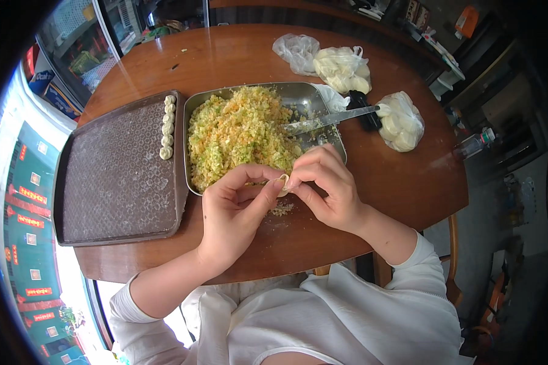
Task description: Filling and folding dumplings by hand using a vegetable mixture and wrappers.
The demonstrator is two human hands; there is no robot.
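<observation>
Between my fingertips is a small pale dumpling (pixel 282 186), its dough edge pinched from both sides. My left hand (pixel 237 204) grips it with thumb and forefinger, and my right hand (pixel 327 185) pinches its other side. Both hands are over the near edge of a metal tray (pixel 345 146) heaped with chopped yellow, green and orange filling (pixel 237 131). A long flat metal blade (pixel 329 120) rests in that tray, its end pointing right over the rim. Left of it lies a brown patterned tray (pixel 119 176) with a row of several finished dumplings (pixel 167 128) along its right side.
Beyond the metal tray, a plastic bag of pale dough pieces (pixel 344 70) sits beside a crumpled clear bag (pixel 296 53). Another filled bag (pixel 402 121) lies to the right, near a black object (pixel 362 109). A clear bottle (pixel 475 143) is past the table's right edge.
</observation>
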